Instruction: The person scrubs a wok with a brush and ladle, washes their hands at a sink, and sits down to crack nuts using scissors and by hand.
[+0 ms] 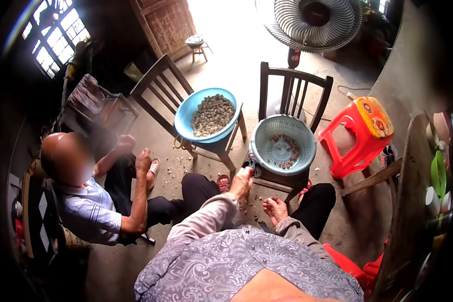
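Observation:
My left hand (241, 183) is closed, its fingertips against a small dark tool (255, 166) whose kind I cannot make out. Both are at the near left edge of a pale blue colander (309, 156), which stands on a wooden chair and holds scattered reddish kernels (286, 163). Lower and to the right, my right hand (275, 209) is turned palm up with curled fingers; a small pale bit shows at the fingertips. On another chair, a bright blue basin (185, 113) contains a heap of brownish unshelled nuts (214, 115) that look like peanuts.
A person (93, 201) sits at the left, both hands raised. Shell bits (173, 173) litter the floor. A yellow-handled tool (180, 143) is at the left chair's edge. Around stand a fan (314, 22), a red stool (345, 136) and a wooden table (407, 201).

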`<action>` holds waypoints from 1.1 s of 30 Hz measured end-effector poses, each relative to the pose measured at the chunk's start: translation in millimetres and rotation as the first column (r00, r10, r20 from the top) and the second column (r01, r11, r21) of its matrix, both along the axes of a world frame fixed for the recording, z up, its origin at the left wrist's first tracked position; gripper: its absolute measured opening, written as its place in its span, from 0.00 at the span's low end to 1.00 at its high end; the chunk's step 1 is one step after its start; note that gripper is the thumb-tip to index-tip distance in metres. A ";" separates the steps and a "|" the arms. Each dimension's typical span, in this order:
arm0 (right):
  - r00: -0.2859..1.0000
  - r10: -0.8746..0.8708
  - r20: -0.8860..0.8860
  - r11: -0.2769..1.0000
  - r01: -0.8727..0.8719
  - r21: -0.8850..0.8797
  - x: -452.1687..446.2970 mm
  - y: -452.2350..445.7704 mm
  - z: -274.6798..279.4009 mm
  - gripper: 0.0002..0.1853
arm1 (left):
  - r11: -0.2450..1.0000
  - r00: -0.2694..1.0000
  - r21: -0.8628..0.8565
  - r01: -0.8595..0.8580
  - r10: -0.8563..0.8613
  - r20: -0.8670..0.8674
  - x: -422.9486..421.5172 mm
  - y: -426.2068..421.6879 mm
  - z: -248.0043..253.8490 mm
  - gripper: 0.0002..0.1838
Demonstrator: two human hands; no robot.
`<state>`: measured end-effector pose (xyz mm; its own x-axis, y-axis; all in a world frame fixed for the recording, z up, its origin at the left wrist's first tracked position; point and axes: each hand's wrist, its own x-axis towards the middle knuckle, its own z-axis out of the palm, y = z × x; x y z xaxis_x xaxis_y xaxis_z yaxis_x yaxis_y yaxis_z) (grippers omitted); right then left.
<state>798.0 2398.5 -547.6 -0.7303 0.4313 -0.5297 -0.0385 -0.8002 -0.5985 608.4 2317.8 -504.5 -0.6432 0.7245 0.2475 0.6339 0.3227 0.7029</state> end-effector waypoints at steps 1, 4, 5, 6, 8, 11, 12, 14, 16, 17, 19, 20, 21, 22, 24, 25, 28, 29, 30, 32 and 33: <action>1.000 0.007 0.011 1.000 -0.008 0.030 -1.7 0.3 -0.1 0.06 | 1.000 0.996 -0.014 -0.020 0.018 -0.092 -17.6 5.6 -18.2 0.18; 0.998 0.043 0.035 0.995 -0.046 0.083 0.0 0.5 -10.3 0.07 | 0.980 0.964 -0.194 -0.039 -0.015 -0.267 -46.0 23.8 -42.7 0.20; 0.999 0.050 -0.011 0.994 -0.049 0.094 -0.2 0.1 -18.6 0.08 | 0.978 0.950 -0.187 -0.089 0.027 -0.311 -49.5 30.5 -51.8 0.23; 0.995 0.088 -0.036 0.987 -0.082 0.135 1.4 1.1 -16.8 0.08 | 0.962 0.948 -0.243 -0.123 0.042 -0.314 -44.6 33.8 -35.5 0.23; 0.997 0.079 -0.005 0.993 -0.078 0.094 3.6 2.0 -7.2 0.09 | 0.902 0.875 -0.325 -0.286 0.108 -0.471 -40.7 47.4 -29.6 0.28; 0.999 0.034 0.030 0.999 -0.034 0.032 4.5 4.6 -7.9 0.09 | 0.780 0.946 -0.582 -0.228 0.036 -0.322 -41.8 63.0 -12.2 0.33; 0.999 0.019 -0.029 1.000 -0.020 -0.016 7.2 5.6 -7.6 0.09 | 0.743 0.967 -0.627 -0.232 0.107 -0.230 -39.3 68.2 -7.8 0.33; 0.997 0.005 -0.076 0.999 -0.009 -0.054 5.1 8.8 -6.1 0.08 | 0.699 0.970 -0.673 -0.241 0.157 -0.185 -43.1 73.6 -14.0 0.33; 0.993 -0.039 -0.114 0.993 0.025 -0.117 3.2 9.4 -10.8 0.06 | 0.723 0.973 -0.652 -0.228 0.194 -0.125 -38.8 68.0 -4.0 0.33; 0.990 -0.044 -0.137 0.993 0.028 -0.116 1.5 10.1 -8.6 0.04 | 0.728 0.971 -0.646 -0.229 0.221 -0.095 -36.2 65.1 4.2 0.32; 0.984 -0.066 -0.165 0.983 0.036 -0.180 2.2 12.3 -6.9 0.04 | 0.768 0.976 -0.616 -0.172 0.218 -0.001 -38.6 47.8 3.2 0.30; 0.974 -0.073 -0.213 0.981 0.032 -0.191 2.8 11.2 -7.1 0.04 | 0.863 0.880 -0.504 0.030 0.216 0.422 -49.7 28.0 -9.7 0.28; 0.962 -0.079 -0.262 0.980 0.027 -0.196 2.1 10.9 -8.1 0.04 | 0.938 0.624 -0.310 0.154 0.151 0.766 -56.0 11.4 -19.7 0.26; 0.972 -0.116 -0.206 0.977 0.074 -0.200 1.5 9.0 -0.7 0.05 | 0.984 0.467 -0.153 0.088 0.095 0.879 -40.5 -6.3 -15.8 0.23; 0.977 -0.088 -0.193 0.979 0.049 -0.197 5.2 6.2 -4.9 0.05 | 0.993 0.166 0.102 -0.057 -0.091 0.982 -5.0 -50.1 -8.6 0.18; 0.977 -0.077 -0.200 0.982 0.039 -0.184 0.5 8.7 -2.9 0.05 | 1.000 0.216 0.001 -0.002 -0.001 0.976 -1.3 -51.5 11.7 0.17; 0.981 -0.014 -0.196 0.984 -0.021 -0.176 0.6 5.8 -5.5 0.06 | 0.995 0.377 -0.013 0.096 -0.024 0.926 47.6 -83.9 33.9 0.15; 0.984 0.000 -0.180 0.985 -0.031 -0.169 0.3 3.7 -2.3 0.06 | 0.997 0.403 0.002 0.082 -0.035 0.914 64.5 -89.1 47.6 0.15; 0.986 0.015 -0.164 0.986 -0.042 -0.162 -0.3 1.0 0.9 0.06 | 0.984 0.574 -0.053 0.172 -0.057 0.817 73.3 -94.3 58.1 0.15; 0.987 0.040 -0.153 0.988 -0.062 -0.142 -1.5 -2.8 4.3 0.05 | 0.959 0.750 -0.068 0.276 -0.170 0.639 82.3 -100.0 41.7 0.16; 0.989 0.044 -0.140 0.989 -0.062 -0.132 -1.8 -4.6 4.5 0.05 | 0.937 0.787 -0.114 0.331 -0.207 0.581 84.6 -101.9 35.1 0.21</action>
<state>796.2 2393.9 -543.1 -0.8198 0.3212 -0.4740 -0.0679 -0.8765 -0.4766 693.1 2215.9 -469.4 -0.3955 0.8819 -0.2564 0.2399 0.3687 0.8980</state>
